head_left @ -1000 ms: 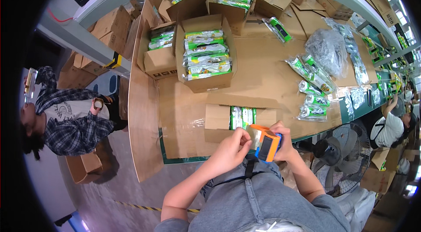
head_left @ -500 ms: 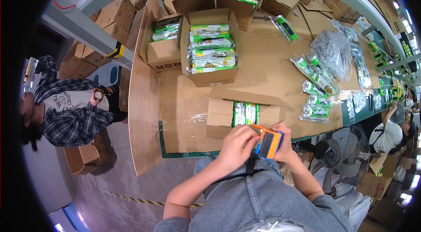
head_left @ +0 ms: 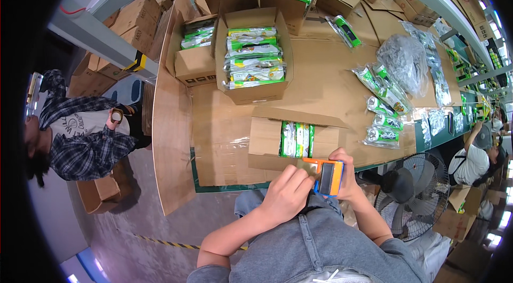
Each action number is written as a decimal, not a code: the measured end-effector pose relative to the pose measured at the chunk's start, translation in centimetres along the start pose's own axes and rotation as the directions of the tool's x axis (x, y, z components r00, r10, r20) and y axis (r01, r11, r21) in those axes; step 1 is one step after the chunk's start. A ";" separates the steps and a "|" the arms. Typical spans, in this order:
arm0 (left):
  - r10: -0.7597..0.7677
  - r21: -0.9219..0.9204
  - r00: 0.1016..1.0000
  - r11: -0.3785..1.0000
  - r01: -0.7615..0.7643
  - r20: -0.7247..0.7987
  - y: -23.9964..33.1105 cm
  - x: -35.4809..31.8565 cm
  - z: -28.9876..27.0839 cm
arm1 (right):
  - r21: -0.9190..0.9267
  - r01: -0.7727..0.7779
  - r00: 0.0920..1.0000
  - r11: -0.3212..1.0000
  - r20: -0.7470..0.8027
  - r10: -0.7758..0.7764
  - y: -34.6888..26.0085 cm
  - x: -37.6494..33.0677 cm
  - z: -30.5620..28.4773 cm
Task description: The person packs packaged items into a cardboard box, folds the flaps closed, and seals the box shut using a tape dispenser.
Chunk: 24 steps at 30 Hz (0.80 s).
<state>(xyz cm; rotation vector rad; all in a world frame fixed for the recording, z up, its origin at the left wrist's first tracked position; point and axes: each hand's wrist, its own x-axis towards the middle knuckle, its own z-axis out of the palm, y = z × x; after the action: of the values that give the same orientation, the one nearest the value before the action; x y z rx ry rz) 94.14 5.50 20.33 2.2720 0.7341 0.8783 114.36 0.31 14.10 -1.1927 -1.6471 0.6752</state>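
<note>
My right hand (head_left: pixel 347 179) grips an orange and blue tape dispenser (head_left: pixel 330 177) in front of my body, just over the near table edge. Beside its left end my left hand (head_left: pixel 288 192) is closed, fingertips pinched together on what looks like the tape's loose end. A bit of brownish translucent tape shows between the fingers and the dispenser. Just beyond both hands lies an open carton (head_left: pixel 264 136) with its flaps spread. Inside it several green and white plastic-wrapped packs (head_left: pixel 297 140) lie side by side.
A tall carton (head_left: pixel 259 93) full of similar packs stands farther back, with more cartons behind it. Loose wrapped rolls (head_left: pixel 382 136) and a heap of clear plastic bags (head_left: pixel 403 64) lie to the right. A black fan (head_left: pixel 414 184) stands near my right arm. Another person (head_left: pixel 88 130) is at the left.
My left hand has shifted slightly left and down, away from the dispenser, and a bit of tape now shows between them. The dispenser has turned more upright in my right hand.
</note>
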 end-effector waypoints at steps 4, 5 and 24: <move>-0.025 -0.103 0.998 0.995 0.018 -0.060 -0.4 0.7 -0.9 | 0.010 -0.095 0.994 0.995 0.061 0.094 0.0 -0.2 -0.5; -0.024 -0.103 0.998 0.995 0.017 -0.059 -0.5 1.0 -1.5 | 0.010 -0.095 0.994 0.995 0.059 0.094 0.1 -0.3 -0.7; -0.128 -0.307 0.977 0.936 0.175 0.168 -0.3 3.9 -5.3 | -0.007 -0.392 0.888 0.920 0.259 0.381 -1.0 0.4 -1.5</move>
<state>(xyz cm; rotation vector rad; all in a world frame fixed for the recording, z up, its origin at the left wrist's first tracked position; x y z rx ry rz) 92.66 9.98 24.86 1.9398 0.6400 0.6936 115.35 0.17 15.68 -1.4679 -1.6014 1.1537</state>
